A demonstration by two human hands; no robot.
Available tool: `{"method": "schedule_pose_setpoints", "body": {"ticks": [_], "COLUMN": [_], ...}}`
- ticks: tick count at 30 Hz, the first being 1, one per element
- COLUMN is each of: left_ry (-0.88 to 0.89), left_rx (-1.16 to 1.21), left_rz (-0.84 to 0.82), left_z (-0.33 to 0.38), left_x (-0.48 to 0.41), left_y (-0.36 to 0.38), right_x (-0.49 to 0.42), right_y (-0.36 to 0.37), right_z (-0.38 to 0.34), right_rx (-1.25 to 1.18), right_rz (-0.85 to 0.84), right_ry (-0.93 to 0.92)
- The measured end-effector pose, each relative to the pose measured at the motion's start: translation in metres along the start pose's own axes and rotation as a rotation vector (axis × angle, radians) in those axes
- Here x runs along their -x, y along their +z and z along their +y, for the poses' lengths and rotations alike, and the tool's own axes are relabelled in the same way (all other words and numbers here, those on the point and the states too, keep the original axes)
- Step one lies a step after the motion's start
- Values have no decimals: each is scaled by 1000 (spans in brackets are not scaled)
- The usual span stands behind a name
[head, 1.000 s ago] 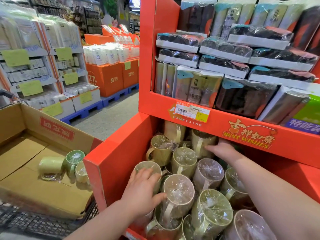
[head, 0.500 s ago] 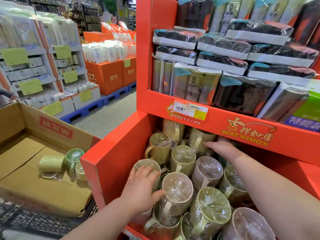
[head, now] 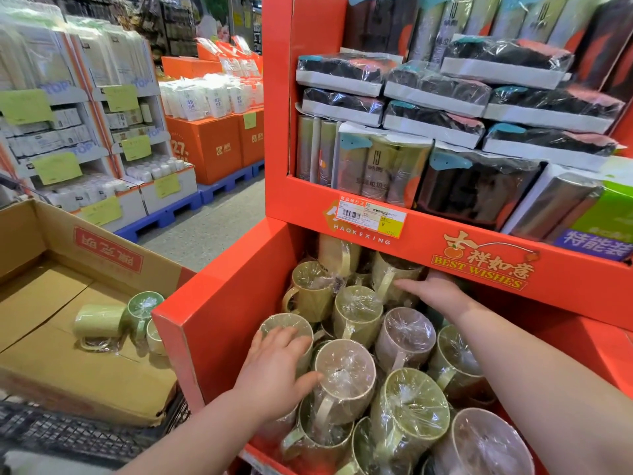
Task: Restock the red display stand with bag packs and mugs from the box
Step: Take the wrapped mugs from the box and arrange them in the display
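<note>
The red display stand has a lower bin filled with several plastic-wrapped mugs, green and pale pink. My left hand lies flat on a green mug at the bin's front left, its thumb against a pink mug. My right hand reaches to the back under the shelf, straight fingers touching a rear green mug. Bag packs fill the upper shelf. The cardboard box on the left holds three wrapped green mugs.
The box sits on a black wire cart. The shelf's red front lip hangs low over the rear mugs. Across a grey aisle floor stand orange stock boxes and white shelving on blue pallets.
My right hand has slid a little left along the rear mugs under the shelf. My left hand has stayed on the front-left mug.
</note>
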State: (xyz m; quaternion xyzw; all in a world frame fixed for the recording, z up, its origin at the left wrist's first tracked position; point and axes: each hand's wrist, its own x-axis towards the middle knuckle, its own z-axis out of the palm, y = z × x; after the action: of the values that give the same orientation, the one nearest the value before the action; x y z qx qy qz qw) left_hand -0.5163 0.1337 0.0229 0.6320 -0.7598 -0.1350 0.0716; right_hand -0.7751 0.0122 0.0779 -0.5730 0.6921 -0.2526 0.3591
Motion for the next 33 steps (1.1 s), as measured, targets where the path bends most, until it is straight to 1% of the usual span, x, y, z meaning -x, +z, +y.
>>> {"method": "schedule_pose_setpoints", "body": {"ticks": [3, 5, 7, 9, 12, 14, 15, 17, 20, 27, 30, 31, 33], "left_ry": [-3, -5, -5, -3, -12, -18, -18, -18, -25, -58, -62, -59, -46], "left_rx": [11, 13, 9, -4, 0, 2, -3, -11, -18, -53, -77, -82, -96], "left_rz": [17, 26, 23, 20, 24, 28, 28, 27, 19, -12, -20, -24, -35], "left_z": [1, 1, 1, 0, -1, 0, 1, 3, 4, 9, 8, 6, 4], "left_x": [0, -1, -2, -2, -1, -1, -1, -1, 1, 12, 17, 19, 24], "left_y": [-1, -1, 1, 2, 3, 2, 1, 0, 0, -8, -13, -14, -16], "right_x": [-5, -11, -15, -14, -13, -8, -8, -9, -6, 12, 30, 38, 56], "right_y": [-2, -3, -4, -7, -9, -9, -9, -8, -7, -3, 5, 9, 19], "right_z": [-4, -5, -5, -7, -7, -8, -7, -4, 2, 8, 1, -1, -2], "right_rx": [-46, -53, 0, 16, -11, -138, -163, -89, 73, 382, 562, 651, 815], "right_rz": [24, -46, -133, -152, -149, -153, -153, -132, -14, 78, 81, 66, 41], "right_ry": [15, 73, 162, 206, 182, 144, 137, 136, 102, 50, 44, 20, -91]}}
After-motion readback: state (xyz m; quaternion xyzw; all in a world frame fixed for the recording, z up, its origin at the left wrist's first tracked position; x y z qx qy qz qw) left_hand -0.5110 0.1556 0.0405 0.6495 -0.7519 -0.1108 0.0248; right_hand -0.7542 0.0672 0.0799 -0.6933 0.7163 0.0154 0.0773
